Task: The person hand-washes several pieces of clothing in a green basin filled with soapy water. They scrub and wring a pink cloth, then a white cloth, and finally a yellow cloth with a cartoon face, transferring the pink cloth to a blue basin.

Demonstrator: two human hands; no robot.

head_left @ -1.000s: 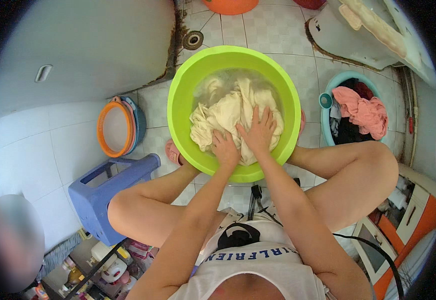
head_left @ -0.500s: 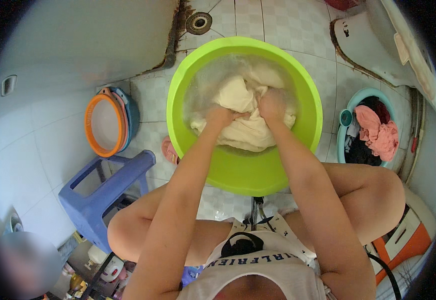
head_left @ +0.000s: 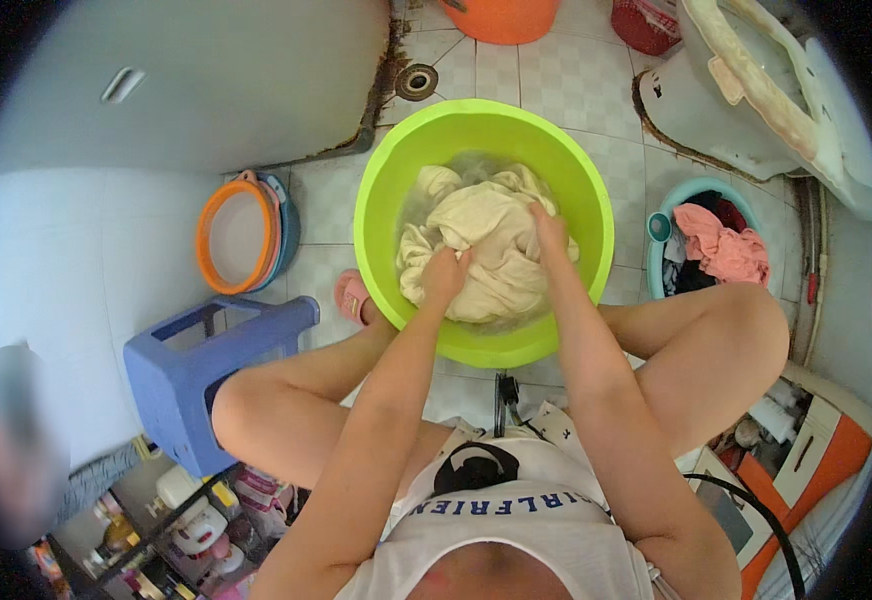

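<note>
A bunched, wet cream-coloured cloth (head_left: 496, 232) lies in cloudy water inside a large lime-green basin (head_left: 584, 290) in front of me. Against the near left part of the cloth, my left hand (head_left: 445, 273) is closed, with a fold pinched in its fingers. My right hand (head_left: 551, 232) grips the cloth's right side near the basin wall, and some of its fingers are hidden by the folds. Both forearms reach over the near rim. Whether the cloth is a garment or a sheet cannot be made out.
Left stand nested basins with an orange rim (head_left: 206, 250) and a blue plastic stool (head_left: 171, 370). Right is a light-blue basin (head_left: 658, 270) of clothes with a small cup (head_left: 659, 227). Beyond are a floor drain (head_left: 417, 82), an orange bucket (head_left: 506, 18) and a toilet (head_left: 746, 110).
My hands have risen from deep in the cloth to its surface, the left coming nearer to me. More cloth now shows above the water. The view has shifted, showing the orange bucket.
</note>
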